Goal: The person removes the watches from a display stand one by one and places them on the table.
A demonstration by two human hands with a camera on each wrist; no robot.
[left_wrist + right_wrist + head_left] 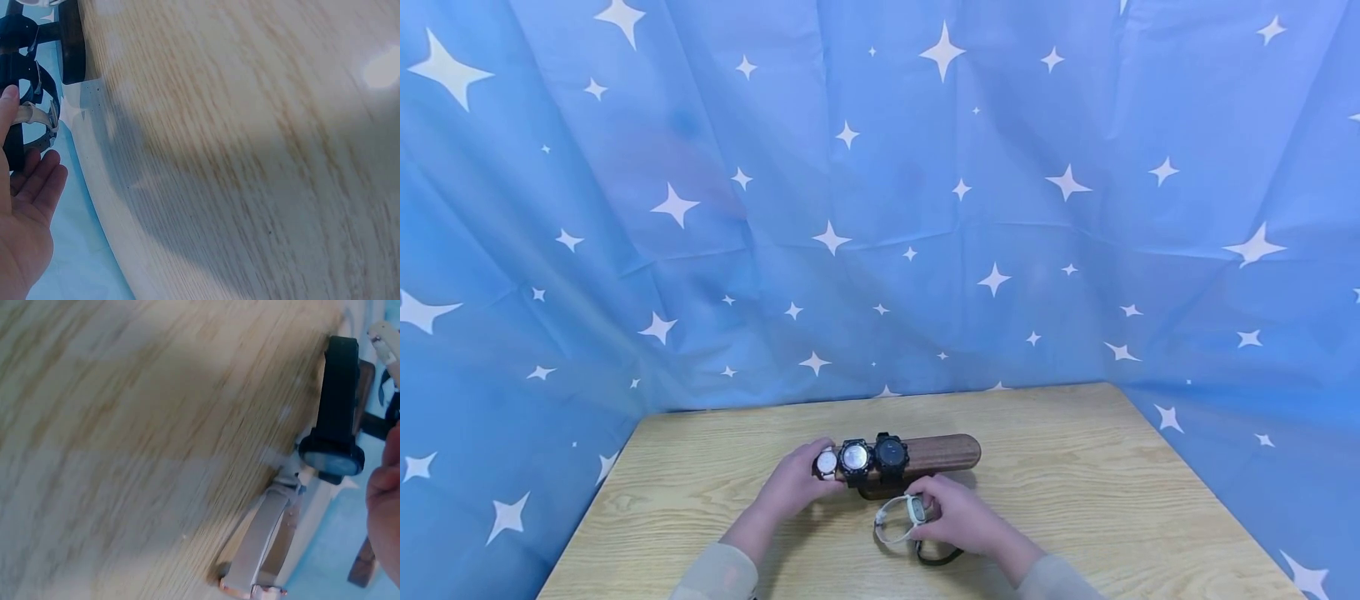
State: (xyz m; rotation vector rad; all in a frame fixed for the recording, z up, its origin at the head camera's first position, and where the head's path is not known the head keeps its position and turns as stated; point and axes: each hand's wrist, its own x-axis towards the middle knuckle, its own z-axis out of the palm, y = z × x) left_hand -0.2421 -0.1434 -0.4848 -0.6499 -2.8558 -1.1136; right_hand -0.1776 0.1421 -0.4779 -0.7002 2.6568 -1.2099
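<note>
A brown wooden watch stand [940,452] lies across the table. On it, from the left, are a white-faced watch [827,462], a black watch with a bright dial [855,456] and an all-black watch [891,452]. My left hand [797,483] holds the stand's left end, thumb and fingers on opposite sides, beside the white-faced watch. In front of the stand, my right hand [958,517] pinches a pale watch [917,509] by its case. Near that hand, the right wrist view shows a black-strapped watch [337,412] and a pale-strapped watch [259,547] on the table.
The wood-grained table [1075,467] reaches back to a blue curtain [895,200] with white stars, which also hangs along both sides. The stand's base [72,44] shows in the left wrist view.
</note>
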